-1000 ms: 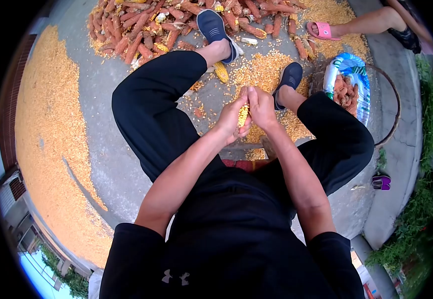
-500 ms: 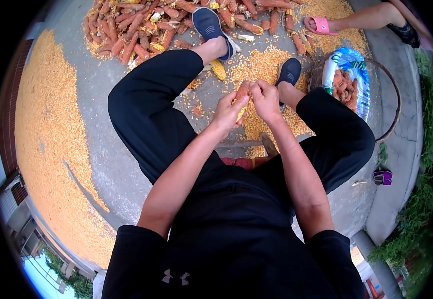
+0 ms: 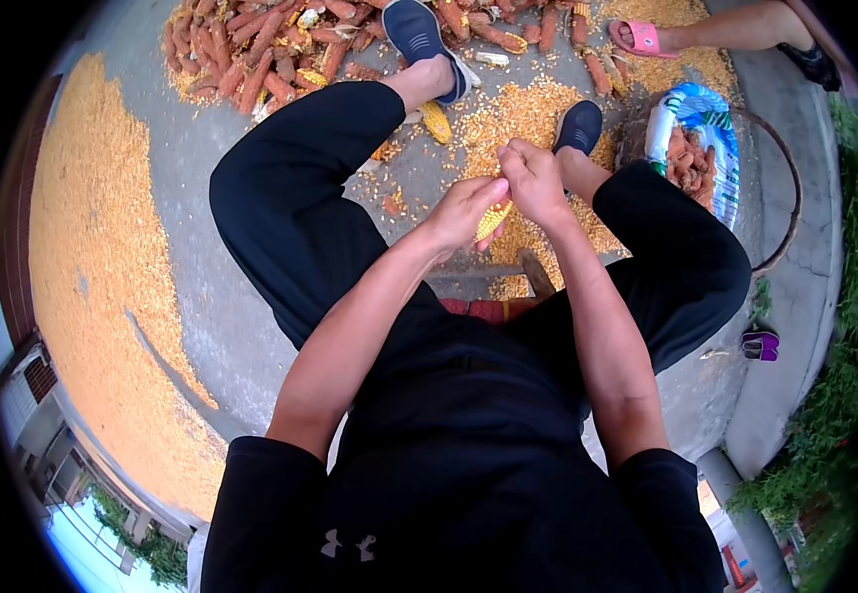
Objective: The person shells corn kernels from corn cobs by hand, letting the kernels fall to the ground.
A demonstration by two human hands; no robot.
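Yellow kernels show on an ear of corn gripped between my legs, above the ground. My left hand is closed around it, thumb lying along the top. Against its far end, my right hand is curled closed and presses on the ear; its fingers cover that part. Below both hands, loose corn kernels are scattered on the concrete. One partly yellow ear of corn lies beside my left shoe.
Reddish corn cobs are heaped ahead. A basket lined with a blue-and-white bag holds bare cobs at right. Another person's foot in a pink sandal is nearby. Kernels cover the ground at left.
The ear has turned in my hands: its reddish end showed before, and now mostly yellow kernels do. My right hand has closed over its far end. The view has shifted slightly.
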